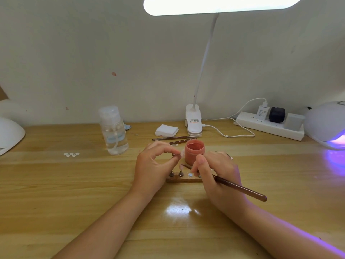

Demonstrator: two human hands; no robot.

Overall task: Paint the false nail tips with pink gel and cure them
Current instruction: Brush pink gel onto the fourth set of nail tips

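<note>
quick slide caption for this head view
Left hand pinches a small nail-tip peg while right hand holds a brown wooden-handled brush beside the open pink gel jar.

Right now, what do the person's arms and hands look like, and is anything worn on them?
Both forearms are bare, with no sleeves, gloves or watch in view. The left hand shows nothing worn. The right hand seems to carry a small ring on one of its fingers, too blurred to describe.

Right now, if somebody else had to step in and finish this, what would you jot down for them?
Left hand: pinching a small holder with a nail tip on it, lifted off the wooden stand.
Right hand: gripping the brush, bristle end beside a pink tip near the stand.
Pink gel jar: open, just behind the stand.
Curing lamp: far right, glowing purple.
Done: hard to tell; at least one tip looks pink.
Left: paint the remaining tips, then cure them.
</note>
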